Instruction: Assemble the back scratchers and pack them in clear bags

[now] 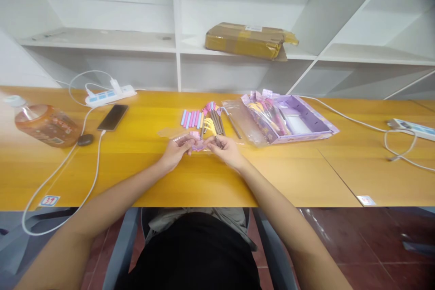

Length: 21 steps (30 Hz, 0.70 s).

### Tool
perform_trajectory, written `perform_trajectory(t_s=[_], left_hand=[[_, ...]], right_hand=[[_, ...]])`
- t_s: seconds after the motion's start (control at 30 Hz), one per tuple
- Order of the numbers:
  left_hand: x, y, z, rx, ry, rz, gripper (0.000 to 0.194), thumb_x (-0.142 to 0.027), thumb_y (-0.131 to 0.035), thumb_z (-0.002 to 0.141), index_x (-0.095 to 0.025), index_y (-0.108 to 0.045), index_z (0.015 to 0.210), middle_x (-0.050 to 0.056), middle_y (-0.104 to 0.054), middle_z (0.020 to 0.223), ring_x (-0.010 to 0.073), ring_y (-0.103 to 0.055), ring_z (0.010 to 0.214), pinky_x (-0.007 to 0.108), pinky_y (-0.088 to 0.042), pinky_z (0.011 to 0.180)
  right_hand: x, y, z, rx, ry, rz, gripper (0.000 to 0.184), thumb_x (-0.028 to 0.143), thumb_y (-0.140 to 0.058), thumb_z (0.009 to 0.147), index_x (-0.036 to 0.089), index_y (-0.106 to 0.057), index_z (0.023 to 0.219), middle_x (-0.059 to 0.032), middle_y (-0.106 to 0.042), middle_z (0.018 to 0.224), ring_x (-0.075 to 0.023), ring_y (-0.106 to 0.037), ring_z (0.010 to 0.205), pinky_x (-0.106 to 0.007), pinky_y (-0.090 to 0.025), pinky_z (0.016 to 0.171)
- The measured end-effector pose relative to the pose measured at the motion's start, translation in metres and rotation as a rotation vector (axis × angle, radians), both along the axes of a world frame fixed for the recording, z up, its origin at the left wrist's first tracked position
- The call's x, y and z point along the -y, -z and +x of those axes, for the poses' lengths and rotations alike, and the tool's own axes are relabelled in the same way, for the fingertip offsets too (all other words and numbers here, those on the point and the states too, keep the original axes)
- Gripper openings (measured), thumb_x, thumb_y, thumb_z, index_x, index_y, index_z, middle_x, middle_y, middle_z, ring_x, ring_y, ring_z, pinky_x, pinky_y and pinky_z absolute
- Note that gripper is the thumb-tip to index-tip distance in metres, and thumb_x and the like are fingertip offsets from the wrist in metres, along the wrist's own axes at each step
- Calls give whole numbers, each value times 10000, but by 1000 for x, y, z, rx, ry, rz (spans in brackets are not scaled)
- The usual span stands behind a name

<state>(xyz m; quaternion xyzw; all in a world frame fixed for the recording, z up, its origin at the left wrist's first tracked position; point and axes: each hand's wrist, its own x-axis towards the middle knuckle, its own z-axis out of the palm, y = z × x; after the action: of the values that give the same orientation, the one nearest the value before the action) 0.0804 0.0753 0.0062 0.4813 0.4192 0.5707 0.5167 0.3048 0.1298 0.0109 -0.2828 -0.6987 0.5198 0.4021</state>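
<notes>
- Head cam: both hands low over the yellow-brown table [288, 172], nearly meeting just past its front edge, L & R w/ only a small gap btwn fingertips.
- L hand [174, 154] has a narrow pinch going, thumb vs. fingers, on a pink-purple packet [196, 135], clear wrap about it; exact contents too blurry to tell.
- R hand [229, 150] is curled tight, fingers round the lower end of a yellow hand-shaped piece [209, 125]; its splayed prongs point up & left, away from the person.
- So the yellow pc. sits btwn the hands & the pile, right above the R fingertips.
- Just beyond: a bunch of metal sticks [220, 123] w/ pink & blue hand-shaped tops [212, 106], lying side by side.
- Left of those, a neat row of pink & blue tubes [191, 119], also flat on the tbl.
- One lone dark stick [232, 123] angles off to the right, near a clear plastic bag [243, 120].
- Next over, touching the bag: open purple box [307, 137], w/ wrapped packets [268, 115] in its left part.
- Far left: phone [113, 118] on a white cable [98, 158], small dark object [85, 140], drink bottle [47, 124], pwr strip [110, 95] behind.
- Up on the white shelf [112, 38], a taped cardboard pkg. [244, 41].
</notes>
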Motion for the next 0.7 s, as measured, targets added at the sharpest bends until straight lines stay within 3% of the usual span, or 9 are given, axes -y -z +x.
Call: perform_trajectory(t_s=[0.17,0.27,0.4,0.57,0.7], left_hand=[[1,1,1,-99,12,43,412,-598,-889,856,-196,-803,839,14,-739,792,120,-563,585,284,-496,645],[4,1,5,-125,59,66,396,-577,-888,866,-196,-788,822,10,-729,776,125,-589,582,290,-515,642],[5,4,7,-93,-26,81,408,-561,-895,866,-197,-736,773,-7,-691,703,124,-583,566,284,-496,628],[0,-2,-1,42,-211,53,414,-548,-916,849,-193,-719,769,-21,-632,634,118,-560,578,260,-457,601],[-3,-11,-5,172,-260,14,458,-551,-979,765,-179,-713,773,-26,-635,668,84,-506,554,237,-427,557]], right_hand=[[4,-4,-5,51,6,9,448,660,-842,867,231,-718,845,83,-327,610,-130,-338,579,-268,-399,562],[5,-7,-7,71,18,42,502,682,-837,863,229,-641,773,83,-279,639,-122,-302,595,-263,-340,567],[4,-7,-2,101,33,100,565,777,-759,902,233,-644,797,61,-349,645,-139,-333,612,-277,-315,581],[4,-5,8,108,45,205,729,866,-391,1050,242,-640,768,11,-452,640,-183,-420,620,-328,-372,635],[4,-8,8,153,73,272,683,808,-482,1061,241,-600,699,-22,-548,682,-201,-495,671,-347,-385,702]])
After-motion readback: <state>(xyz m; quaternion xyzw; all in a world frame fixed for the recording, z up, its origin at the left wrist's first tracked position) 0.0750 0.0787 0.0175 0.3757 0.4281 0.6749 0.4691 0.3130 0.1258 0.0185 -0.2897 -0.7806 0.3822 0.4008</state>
